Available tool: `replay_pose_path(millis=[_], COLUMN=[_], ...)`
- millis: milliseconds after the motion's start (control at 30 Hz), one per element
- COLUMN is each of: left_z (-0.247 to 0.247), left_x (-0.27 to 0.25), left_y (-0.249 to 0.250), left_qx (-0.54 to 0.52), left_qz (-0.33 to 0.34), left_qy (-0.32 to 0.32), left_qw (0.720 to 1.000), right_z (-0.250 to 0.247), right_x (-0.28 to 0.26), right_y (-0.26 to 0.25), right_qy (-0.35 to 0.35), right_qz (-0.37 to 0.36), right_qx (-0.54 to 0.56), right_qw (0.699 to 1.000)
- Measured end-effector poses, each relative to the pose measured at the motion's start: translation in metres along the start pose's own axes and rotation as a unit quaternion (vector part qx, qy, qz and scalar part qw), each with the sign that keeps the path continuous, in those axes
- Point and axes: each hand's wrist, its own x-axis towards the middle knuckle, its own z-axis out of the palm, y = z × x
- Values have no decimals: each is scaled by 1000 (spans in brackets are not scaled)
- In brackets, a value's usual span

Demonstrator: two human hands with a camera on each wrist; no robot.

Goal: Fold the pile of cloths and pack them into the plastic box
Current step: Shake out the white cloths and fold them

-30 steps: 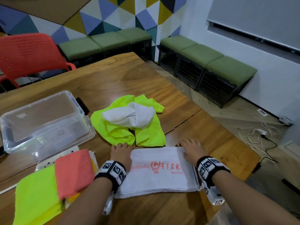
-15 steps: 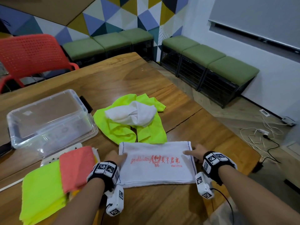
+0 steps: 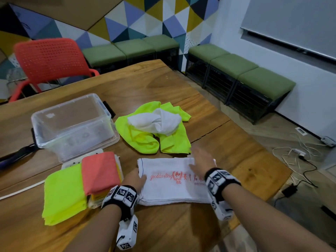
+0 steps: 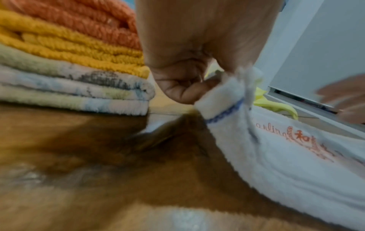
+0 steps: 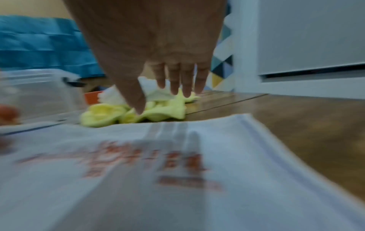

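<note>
With the left hand (image 4: pixel 189 75) pinching the white towel (image 3: pixel 174 180)'s left edge and the right hand (image 3: pixel 201 160) flat-fingered and holding nothing over its right end, the fold may skew if the unpinned layers slide.

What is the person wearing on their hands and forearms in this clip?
Left hand and right hand are bare, forearms sleeveless. Each wrist has a black band with white square-code tags and a hanging white tagged camera block; the left block trails a thin black cable.
</note>
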Motion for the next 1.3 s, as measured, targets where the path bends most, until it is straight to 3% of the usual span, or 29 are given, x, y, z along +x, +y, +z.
replay_pose_path(millis=[67,133,200,567,633,700,733,767,833,867,933,1067,1233,1300], left_z=[-1,-2,-2,-17,-15,-8,-2,3,16,23,31,36,46,45], left_x=[-4,-8,-11,-11,-10,-10,-10,-13,-16,-15,-16,-22,-18,-16], left_y=[4,9,14,27,31,38,40,45,50,51,56,66,67,65], left_qx=[-11,13,42,21,14,15,11,-1,-20,-28,-22,-19,-68,-67], left_qz=[22,42,56,95,112,133,147,150,152,155,153,152,158,166], left_qy=[3,2,1,-1,-5,-19,-26,-34,-51,-57,-78,-98,-140,-113], left_qw=[1000,999,998,995,994,991,989,988,987,986,985,983,975,977], right_z=[26,54,73,72,58,50,48,47,49,49,48,49,59,60], right_x=[1,2,5,16,16,19,19,17,10,7,4,6,10,10], right_y=[-34,-51,-52,-43,-39,-32,-29,-30,-35,-37,-39,-34,-26,-23], right_qy=[-100,-179,-198,-177,-125,-28,-9,-28,-106,-133,-158,-144,-102,-85], right_qz=[-102,-114,-97,-123,-110,-35,19,71,152,179,197,185,158,150], right_qx=[-44,-104,-125,-154,-90,46,163,308,542,599,618,602,531,486], right_qw=[989,972,967,964,982,998,986,948,820,769,744,763,826,857])
